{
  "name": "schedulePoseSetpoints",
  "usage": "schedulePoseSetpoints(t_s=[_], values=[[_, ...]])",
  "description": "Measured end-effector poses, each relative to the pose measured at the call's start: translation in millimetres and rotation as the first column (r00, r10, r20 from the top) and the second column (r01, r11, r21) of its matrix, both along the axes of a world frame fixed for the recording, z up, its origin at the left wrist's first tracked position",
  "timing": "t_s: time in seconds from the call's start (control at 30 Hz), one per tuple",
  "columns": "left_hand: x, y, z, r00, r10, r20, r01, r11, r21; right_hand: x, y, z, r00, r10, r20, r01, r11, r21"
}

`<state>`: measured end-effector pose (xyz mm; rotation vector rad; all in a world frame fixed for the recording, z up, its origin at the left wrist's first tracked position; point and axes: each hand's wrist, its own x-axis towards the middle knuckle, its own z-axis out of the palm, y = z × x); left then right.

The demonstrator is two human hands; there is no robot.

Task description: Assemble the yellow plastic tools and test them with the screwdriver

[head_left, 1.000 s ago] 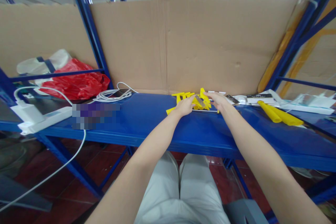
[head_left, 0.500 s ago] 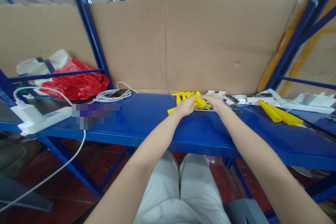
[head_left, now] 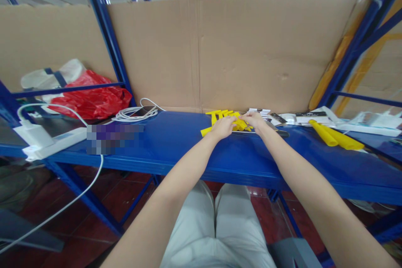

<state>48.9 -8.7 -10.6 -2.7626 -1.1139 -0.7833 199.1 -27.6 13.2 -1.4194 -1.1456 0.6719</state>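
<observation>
Over a loose pile of yellow pieces (head_left: 241, 125), my left hand (head_left: 223, 128) and my right hand (head_left: 255, 119) almost meet at the fingertips. Both have their fingers drawn together around a small yellow piece, mostly hidden by the fingers. Left of my left hand, several yellow T-shaped pieces (head_left: 214, 116) lie in a row, with a flat yellow piece (head_left: 205, 131) in front of them. A long metal strip with a dark end (head_left: 283, 133) lies under the pile and reaches out to the right, beneath my right wrist.
Two yellow rolls (head_left: 336, 136) lie on the blue shelf (head_left: 176, 150) at right, before white packages and a power strip (head_left: 367, 127). A coiled white cable (head_left: 135, 114), red plastic bag (head_left: 91, 96) and white power strip (head_left: 59, 140) are at left. Cardboard (head_left: 251, 54) stands behind.
The yellow piece that stuck up between my hands has dropped lower and is now mostly covered. My fingertips have come closer together; my arms have barely moved.
</observation>
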Motion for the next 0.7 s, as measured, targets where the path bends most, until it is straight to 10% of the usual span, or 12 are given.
schedulePoseSetpoints(t_s=[0.7], values=[[-1, -7, 5.0, 0.996, 0.084, -0.026, -0.082, 0.995, 0.063, 11, -3, 7.7, 0.957, 0.183, -0.226, -0.214, 0.969, -0.124]])
